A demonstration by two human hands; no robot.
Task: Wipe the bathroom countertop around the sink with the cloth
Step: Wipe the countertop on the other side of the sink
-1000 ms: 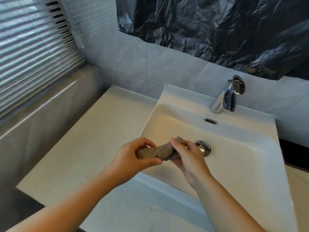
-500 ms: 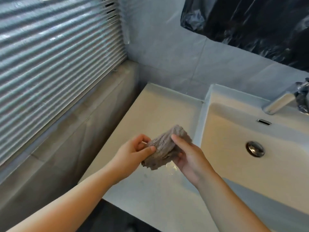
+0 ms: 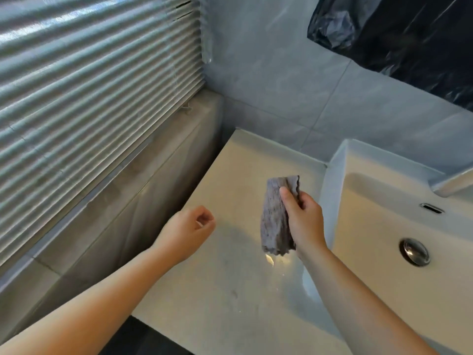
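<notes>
A grey-brown cloth (image 3: 275, 219) hangs folded above the pale countertop (image 3: 230, 290), left of the white sink (image 3: 378, 290). My right hand (image 3: 304, 221) grips it along its right side, thumb pressed on the front. Over the countertop's left edge, my left hand (image 3: 189, 229) is curled into a loose fist with nothing in it, apart from the cloth. The sink basin shows its chrome drain plug (image 3: 414, 251) and overflow slot (image 3: 431, 208).
Slatted window blinds (image 3: 89, 98) and a grey tiled ledge (image 3: 153, 180) run along the left. Grey wall tiles stand behind. Black plastic sheeting (image 3: 399, 32) covers the upper right. The faucet's spout (image 3: 453, 185) enters at the right edge. Wet glints lie under the cloth.
My left hand has let go of the cloth and drawn away to the left. The cloth now hangs from my right hand alone, and my view has swung left.
</notes>
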